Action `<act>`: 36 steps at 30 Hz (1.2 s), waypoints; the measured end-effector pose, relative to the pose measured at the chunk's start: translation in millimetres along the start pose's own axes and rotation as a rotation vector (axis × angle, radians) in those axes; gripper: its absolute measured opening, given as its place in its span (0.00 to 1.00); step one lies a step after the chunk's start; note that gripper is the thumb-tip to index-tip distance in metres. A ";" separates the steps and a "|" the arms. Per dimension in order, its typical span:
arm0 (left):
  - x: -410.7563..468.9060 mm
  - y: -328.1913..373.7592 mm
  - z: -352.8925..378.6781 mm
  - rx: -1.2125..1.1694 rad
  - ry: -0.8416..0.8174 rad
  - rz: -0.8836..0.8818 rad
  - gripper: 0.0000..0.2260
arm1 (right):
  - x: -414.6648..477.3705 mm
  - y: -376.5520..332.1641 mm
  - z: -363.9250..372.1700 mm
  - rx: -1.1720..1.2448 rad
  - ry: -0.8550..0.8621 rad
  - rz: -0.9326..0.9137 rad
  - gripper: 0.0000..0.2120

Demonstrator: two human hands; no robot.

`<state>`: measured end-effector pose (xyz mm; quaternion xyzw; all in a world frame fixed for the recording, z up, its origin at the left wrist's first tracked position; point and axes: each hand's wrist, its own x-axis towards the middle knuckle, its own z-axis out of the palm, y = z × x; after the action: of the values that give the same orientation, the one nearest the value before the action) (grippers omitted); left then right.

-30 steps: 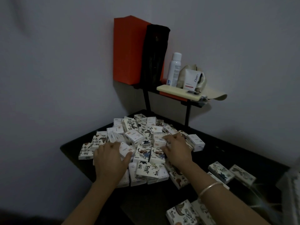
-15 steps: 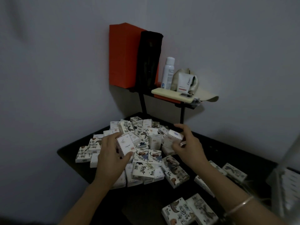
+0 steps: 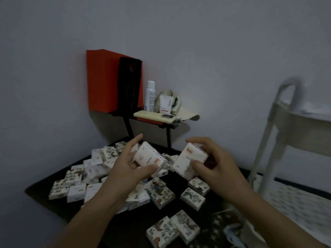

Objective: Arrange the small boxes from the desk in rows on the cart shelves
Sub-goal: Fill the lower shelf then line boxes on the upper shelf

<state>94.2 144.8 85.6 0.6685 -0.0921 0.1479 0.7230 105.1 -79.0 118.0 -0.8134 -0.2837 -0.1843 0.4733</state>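
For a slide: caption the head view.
Left hand holds a box, right hand a second box, above the pile on the desk; cart at right.

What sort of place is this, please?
Likely a room in a home: a spray can and a cream tube sit on a small shelf above the dark desk, with a white cart beside it.

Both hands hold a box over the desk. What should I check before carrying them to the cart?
1. Left hand grips the left box between thumb and fingers: ok.
2. Right hand grips the right box: ok.
3. Both boxes lifted clear of the pile: ok.
4. Cart in view to the right: ok.
5. Free room on the cart's top shelf: cannot tell, blurred.
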 end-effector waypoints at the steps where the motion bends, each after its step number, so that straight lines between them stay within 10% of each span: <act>1: -1.1 7.9 9.6 0.010 -0.026 0.012 0.33 | -4.6 -6.3 -9.9 0.013 0.029 -0.015 0.19; 6: -2.9 43.0 58.3 0.046 -0.147 0.039 0.17 | -27.2 -34.7 -66.6 -0.070 0.130 -0.085 0.14; 21: 11.1 147.4 217.5 0.124 -0.325 0.525 0.10 | -36.8 -82.2 -261.7 -0.523 0.563 -0.234 0.13; 29: 43.3 174.6 275.1 0.214 -0.406 0.642 0.12 | -2.0 -44.5 -342.0 -0.987 0.349 0.182 0.19; 36: 79.5 190.9 303.0 0.573 -0.388 0.791 0.25 | 2.8 -15.1 -338.2 -0.822 0.202 0.306 0.14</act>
<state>124.1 -137.2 318.3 0.7687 -0.4254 0.3023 0.3699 87.1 -368.0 293.4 -0.9444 -0.0159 -0.2881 0.1579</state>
